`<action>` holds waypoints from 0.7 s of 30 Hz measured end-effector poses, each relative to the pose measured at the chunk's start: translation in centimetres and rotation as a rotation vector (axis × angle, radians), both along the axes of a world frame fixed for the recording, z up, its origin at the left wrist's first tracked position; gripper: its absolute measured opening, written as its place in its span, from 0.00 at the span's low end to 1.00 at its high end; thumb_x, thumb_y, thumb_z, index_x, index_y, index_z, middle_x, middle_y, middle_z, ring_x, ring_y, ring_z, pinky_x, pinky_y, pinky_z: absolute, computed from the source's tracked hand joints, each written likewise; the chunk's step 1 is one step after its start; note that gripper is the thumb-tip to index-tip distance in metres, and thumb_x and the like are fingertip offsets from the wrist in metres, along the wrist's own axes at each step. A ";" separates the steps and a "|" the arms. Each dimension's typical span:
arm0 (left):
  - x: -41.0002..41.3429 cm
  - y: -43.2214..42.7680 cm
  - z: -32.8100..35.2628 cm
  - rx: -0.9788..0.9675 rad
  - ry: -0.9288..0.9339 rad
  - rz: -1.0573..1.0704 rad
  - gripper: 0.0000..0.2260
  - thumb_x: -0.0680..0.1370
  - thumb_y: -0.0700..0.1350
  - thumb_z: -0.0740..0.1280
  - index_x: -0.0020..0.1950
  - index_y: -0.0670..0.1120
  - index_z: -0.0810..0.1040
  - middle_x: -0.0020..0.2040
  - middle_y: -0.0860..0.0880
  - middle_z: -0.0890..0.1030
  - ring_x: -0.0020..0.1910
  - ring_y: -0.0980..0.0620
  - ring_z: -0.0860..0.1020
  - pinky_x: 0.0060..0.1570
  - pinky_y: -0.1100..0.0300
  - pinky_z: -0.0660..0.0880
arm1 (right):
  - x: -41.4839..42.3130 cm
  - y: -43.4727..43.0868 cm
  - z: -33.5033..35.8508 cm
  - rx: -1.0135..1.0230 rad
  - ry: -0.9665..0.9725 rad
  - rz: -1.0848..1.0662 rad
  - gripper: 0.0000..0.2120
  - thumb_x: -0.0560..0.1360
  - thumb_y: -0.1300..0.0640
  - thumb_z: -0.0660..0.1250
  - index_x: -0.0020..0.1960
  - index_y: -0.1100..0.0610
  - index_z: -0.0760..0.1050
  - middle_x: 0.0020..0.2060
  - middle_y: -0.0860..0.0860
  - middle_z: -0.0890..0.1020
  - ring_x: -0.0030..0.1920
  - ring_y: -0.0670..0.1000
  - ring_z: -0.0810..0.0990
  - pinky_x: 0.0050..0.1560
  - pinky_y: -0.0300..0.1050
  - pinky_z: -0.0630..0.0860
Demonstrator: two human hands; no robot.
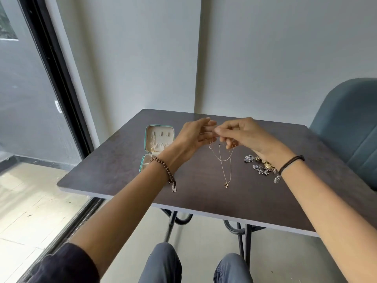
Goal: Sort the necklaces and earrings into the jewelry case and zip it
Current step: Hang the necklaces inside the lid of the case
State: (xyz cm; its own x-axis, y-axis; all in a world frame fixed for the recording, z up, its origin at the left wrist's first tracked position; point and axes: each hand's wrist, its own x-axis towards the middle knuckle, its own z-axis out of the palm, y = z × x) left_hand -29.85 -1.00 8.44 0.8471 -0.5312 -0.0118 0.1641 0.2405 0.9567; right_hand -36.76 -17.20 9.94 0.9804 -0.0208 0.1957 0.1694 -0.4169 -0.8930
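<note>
A thin gold necklace with a small pendant hangs above the dark table. My left hand and my right hand meet at its top, each pinching the chain. The teal jewelry case lies open at the table's left, its cream lid showing hooks and a pocket with gold pieces; my left wrist hides part of its lower tray. A pile of silver and gold earrings lies on the table under my right wrist.
A blue chair stands at the right of the table. A wall runs close behind the table's far edge. A dark-framed glass door is at the left. My knees show below the table's near edge.
</note>
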 end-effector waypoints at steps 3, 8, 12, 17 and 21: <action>-0.8 -0.2 0.2 0.093 -0.095 -0.047 0.17 0.86 0.50 0.57 0.49 0.42 0.81 0.40 0.45 0.84 0.39 0.49 0.84 0.47 0.57 0.81 | 0.1 0.2 0.5 -0.070 -0.069 -0.027 0.07 0.78 0.53 0.71 0.50 0.57 0.84 0.29 0.48 0.80 0.31 0.48 0.76 0.39 0.39 0.78; -1.2 -0.3 0.4 0.167 -0.173 -0.044 0.20 0.86 0.54 0.55 0.50 0.41 0.80 0.45 0.43 0.84 0.30 0.48 0.78 0.46 0.52 0.80 | 0.4 0.5 -0.4 0.019 -0.111 -0.147 0.09 0.76 0.51 0.73 0.49 0.57 0.84 0.31 0.46 0.82 0.32 0.47 0.77 0.40 0.42 0.79; -1.2 -0.1 0.8 0.223 -0.204 -0.015 0.20 0.86 0.56 0.55 0.58 0.40 0.77 0.47 0.40 0.84 0.26 0.50 0.74 0.40 0.52 0.77 | 0.5 0.4 -1.5 0.158 -0.036 -0.179 0.06 0.78 0.55 0.71 0.49 0.58 0.82 0.40 0.50 0.85 0.41 0.50 0.81 0.43 0.45 0.79; -1.2 0.2 1.4 0.208 -0.159 -0.039 0.20 0.85 0.57 0.56 0.60 0.41 0.75 0.46 0.41 0.82 0.26 0.50 0.74 0.30 0.58 0.76 | 0.4 0.7 -2.0 0.431 0.075 -0.123 0.07 0.79 0.55 0.69 0.51 0.59 0.78 0.44 0.54 0.85 0.46 0.51 0.84 0.48 0.46 0.77; -1.0 0.4 1.5 0.167 -0.104 -0.070 0.19 0.84 0.58 0.57 0.58 0.45 0.77 0.41 0.47 0.84 0.29 0.49 0.78 0.33 0.57 0.78 | 0.1 1.0 -1.7 0.574 0.096 -0.066 0.10 0.78 0.53 0.70 0.54 0.59 0.79 0.47 0.54 0.86 0.51 0.51 0.83 0.55 0.46 0.74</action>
State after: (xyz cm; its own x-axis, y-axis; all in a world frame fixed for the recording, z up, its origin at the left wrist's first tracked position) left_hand -30.80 -0.55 9.91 0.8093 -0.5872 -0.0186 0.0730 0.0690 0.9949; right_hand -36.68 -16.16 8.20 0.9863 -0.1588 0.0453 0.0666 0.1311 -0.9891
